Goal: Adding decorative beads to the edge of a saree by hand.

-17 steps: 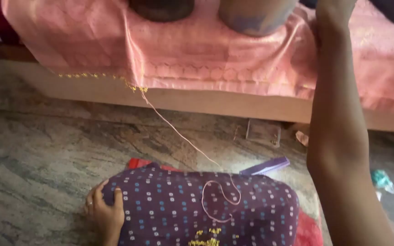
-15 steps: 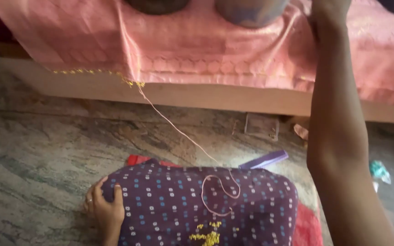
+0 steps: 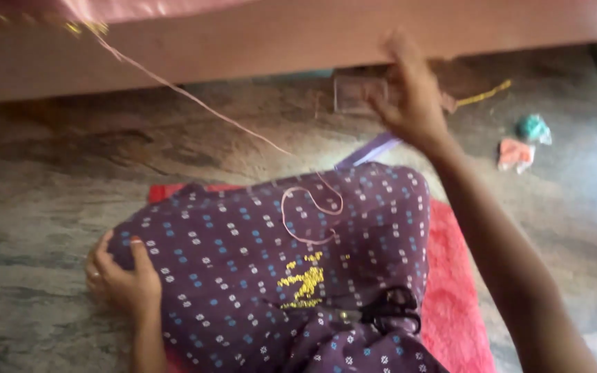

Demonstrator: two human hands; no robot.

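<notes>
A purple cloth (image 3: 257,262) with white and blue dots is spread over a red pad (image 3: 461,276) on the floor. It carries a small patch of yellow embroidery (image 3: 305,280). A pink thread (image 3: 188,97) runs from the cloth up to the left and lies in a loop (image 3: 312,214) on the fabric. My left hand (image 3: 122,280) grips the cloth's left edge, thumb on top. My right hand (image 3: 412,97) is blurred, low over the floor beside a small clear box (image 3: 361,93); whether it holds anything is unclear. Black scissors (image 3: 392,311) lie on the cloth.
A wooden bed frame (image 3: 312,34) runs along the top, with pink fabric (image 3: 139,8) hanging over it. A lilac strip (image 3: 371,148) pokes out behind the cloth. Teal (image 3: 533,128) and orange (image 3: 516,152) scraps and a yellow thread (image 3: 485,93) lie on the stone floor at right.
My right arm has come down from high above the bed to just over the floor. The view has tilted down and closer, showing the embroidery and scissors.
</notes>
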